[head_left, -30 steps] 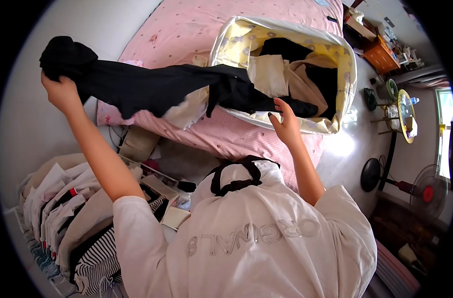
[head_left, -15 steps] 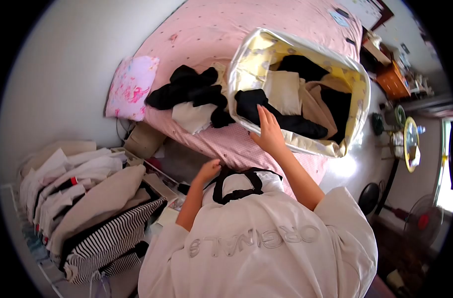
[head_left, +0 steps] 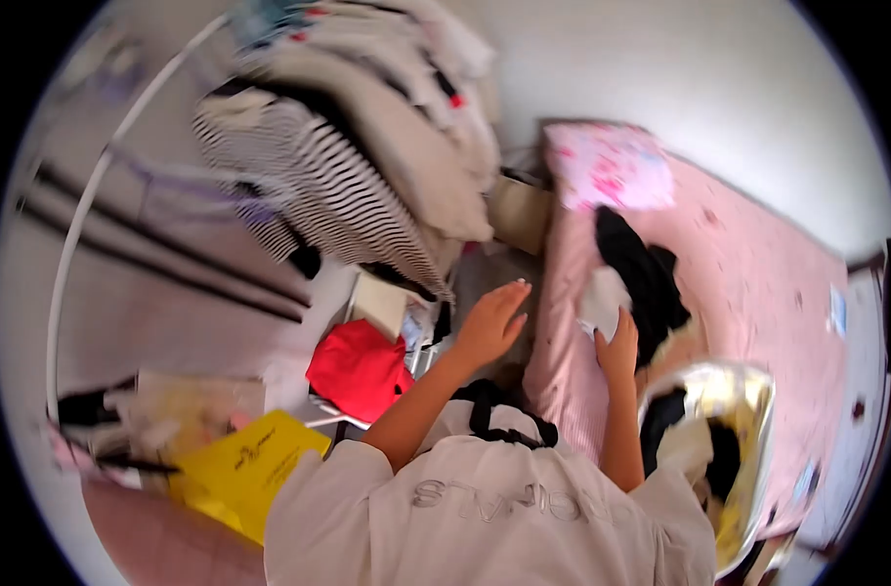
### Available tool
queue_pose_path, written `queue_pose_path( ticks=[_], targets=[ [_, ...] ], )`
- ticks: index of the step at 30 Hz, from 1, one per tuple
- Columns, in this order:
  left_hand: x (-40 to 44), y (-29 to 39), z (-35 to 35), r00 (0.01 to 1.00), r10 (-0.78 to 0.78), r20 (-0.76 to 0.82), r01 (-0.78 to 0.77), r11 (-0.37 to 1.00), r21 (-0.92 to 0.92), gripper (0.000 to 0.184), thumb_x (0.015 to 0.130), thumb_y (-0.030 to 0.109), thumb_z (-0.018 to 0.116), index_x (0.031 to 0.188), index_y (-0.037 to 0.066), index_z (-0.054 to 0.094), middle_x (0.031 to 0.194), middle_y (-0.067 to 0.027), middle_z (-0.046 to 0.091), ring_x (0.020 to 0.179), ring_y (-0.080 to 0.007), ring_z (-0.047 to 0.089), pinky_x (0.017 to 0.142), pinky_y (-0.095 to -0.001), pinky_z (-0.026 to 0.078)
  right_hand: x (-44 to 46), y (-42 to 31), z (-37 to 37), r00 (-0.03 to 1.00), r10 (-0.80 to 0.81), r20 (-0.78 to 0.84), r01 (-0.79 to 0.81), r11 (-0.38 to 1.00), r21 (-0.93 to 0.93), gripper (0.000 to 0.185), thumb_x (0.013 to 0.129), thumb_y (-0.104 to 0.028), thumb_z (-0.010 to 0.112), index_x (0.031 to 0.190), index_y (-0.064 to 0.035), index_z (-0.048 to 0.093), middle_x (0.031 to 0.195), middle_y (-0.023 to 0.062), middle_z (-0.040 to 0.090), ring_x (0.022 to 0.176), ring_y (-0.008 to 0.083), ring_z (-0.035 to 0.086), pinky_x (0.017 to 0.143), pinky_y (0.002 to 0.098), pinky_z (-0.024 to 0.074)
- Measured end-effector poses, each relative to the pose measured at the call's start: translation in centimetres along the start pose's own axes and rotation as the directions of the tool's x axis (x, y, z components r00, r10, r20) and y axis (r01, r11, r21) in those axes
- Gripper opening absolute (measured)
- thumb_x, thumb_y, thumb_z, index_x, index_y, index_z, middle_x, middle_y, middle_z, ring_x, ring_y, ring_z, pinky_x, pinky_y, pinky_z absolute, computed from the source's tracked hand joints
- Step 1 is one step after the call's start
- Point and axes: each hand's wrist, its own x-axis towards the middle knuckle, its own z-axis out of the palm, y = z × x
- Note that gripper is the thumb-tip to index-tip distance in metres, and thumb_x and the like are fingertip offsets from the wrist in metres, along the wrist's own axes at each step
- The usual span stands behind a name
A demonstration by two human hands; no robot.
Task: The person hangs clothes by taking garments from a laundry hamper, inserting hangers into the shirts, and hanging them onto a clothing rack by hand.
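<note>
My left hand (head_left: 494, 320) is raised in front of me, fingers stretched out and holding nothing, near the lower end of the hung clothes. My right hand (head_left: 618, 350) is over the bed edge, with thumb and fingers apart. It is nearest to a white cloth (head_left: 605, 296); whether it touches the cloth I cannot tell. Black clothing (head_left: 646, 278) lies crumpled beside that cloth on the pink bed (head_left: 758, 264). To the right of my right hand stands the yellow-lined laundry basket (head_left: 755, 420), with black and beige clothes inside.
A rack with a white frame (head_left: 99, 176) carries beige garments (head_left: 387, 127) and a striped garment (head_left: 318, 166). Below are a red cloth bag (head_left: 360, 369) and a yellow bag (head_left: 245, 469). A pink floral pillow (head_left: 610, 166) lies at the bed's end.
The view has swung to the left, bringing the rack, red bag and yellow bag into sight. My right hand has left the basket's edge; my left hand has opened and reached forward.
</note>
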Motion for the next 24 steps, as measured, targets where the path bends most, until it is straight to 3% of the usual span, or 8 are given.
queue_pose_path(
  ticks=[4,6,8,10,14,18,20,24],
  targets=[
    [-0.6,3.6,-9.9,0.935,0.13,-0.33,-0.086,0.986,0.145,0.041,0.075,0.007,0.057,0.114,-0.001,0.047,0.116,-0.0157,0.051,0.103,-0.032,0.051,0.088,-0.0407,0.039,0.9,-8.0,2.6,0.943,-0.303,0.137,0.244,0.91,0.335,0.059,0.072,-0.014,0.061,0.124,0.002,0.037,0.122,0.0222,0.044,0.111,0.0382,0.042,0.094,0.0411,0.0341],
    [-1.2,4.6,-13.8,0.789,0.306,-0.534,-0.085,0.914,0.397,0.04,0.076,0.006,0.056,0.113,-0.003,0.044,0.119,-0.0175,0.048,0.106,-0.0292,0.049,0.089,-0.0409,0.037,1.6,-13.1,1.5,0.889,-0.406,0.212,0.303,0.868,0.392,0.058,0.072,-0.012,0.061,0.124,0.0008,0.038,0.122,0.0207,0.044,0.111,0.0363,0.043,0.094,0.0397,0.0349],
    [-2.2,3.1,-16.4,0.637,0.159,-0.754,0.27,0.87,0.411,0.047,0.078,0.008,0.057,0.119,-0.005,0.039,0.125,-0.0194,0.042,0.114,-0.0261,0.043,0.094,-0.04,0.033,2.2,-17.2,0.5,0.836,-0.484,0.258,0.337,0.824,0.454,0.057,0.072,-0.011,0.06,0.124,-0.0001,0.038,0.121,0.0196,0.045,0.111,0.0353,0.043,0.093,0.0388,0.0355],
    [0.8,1.4,-19.5,0.446,0.037,-0.894,0.405,0.883,0.239,0.058,0.079,0.011,0.059,0.126,-0.007,0.031,0.13,-0.0232,0.035,0.121,-0.0267,0.036,0.099,-0.0401,0.026,2.8,-19.8,0.0,0.792,-0.551,0.263,0.362,0.77,0.525,0.055,0.073,-0.011,0.06,0.123,-0.0008,0.039,0.12,0.0191,0.046,0.111,0.035,0.044,0.093,0.0385,0.036],
    [1.5,-5.2,-22.2,0.467,-0.104,-0.878,0.465,0.874,0.144,0.071,0.079,0.019,0.059,0.132,-0.008,0.02,0.13,-0.0241,0.037,0.124,-0.0329,0.032,0.102,-0.0458,0.016,2.9,-21.1,0.1,0.78,-0.551,0.296,0.327,0.763,0.557,0.055,0.073,-0.009,0.059,0.124,-0.0018,0.04,0.119,0.0181,0.048,0.109,0.0331,0.046,0.091,0.0373,0.0376],
    [2.1,-5.1,-21.6,0.612,-0.197,-0.766,0.528,0.822,0.211,0.072,0.08,0.024,0.057,0.132,-0.007,0.02,0.13,-0.0232,0.038,0.124,-0.033,0.033,0.102,-0.0507,0.013,1.5,-17.2,1.5,0.849,-0.437,0.299,0.223,0.807,0.547,0.055,0.073,-0.01,0.06,0.124,-0.0018,0.039,0.118,0.0172,0.049,0.104,0.0314,0.05,0.087,0.036,0.0408],
    [2.2,-5.3,-21.5,0.688,-0.076,-0.722,0.521,0.745,0.417,0.071,0.078,0.024,0.058,0.131,-0.007,0.023,0.129,-0.0248,0.038,0.12,-0.0358,0.036,0.101,-0.0505,0.019,0.4,-14.9,1.5,0.892,-0.334,0.305,0.144,0.849,0.508,0.055,0.073,-0.012,0.06,0.123,-0.0009,0.04,0.117,0.0174,0.049,0.102,0.0316,0.052,0.086,0.0361,0.0422],
    [3.2,-5.9,-20.7,0.682,0.09,-0.726,0.353,0.829,0.434,0.066,0.079,0.018,0.058,0.127,-0.014,0.024,0.129,-0.03,0.034,0.12,-0.0398,0.034,0.103,-0.0409,0.021,-2.4,-8.4,3.8,0.966,-0.183,0.182,0.089,0.898,0.43,0.057,0.073,-0.016,0.061,0.123,-0.0015,0.04,0.115,0.0172,0.051,0.102,0.0309,0.052,0.086,0.0367,0.0419]
  ],
)
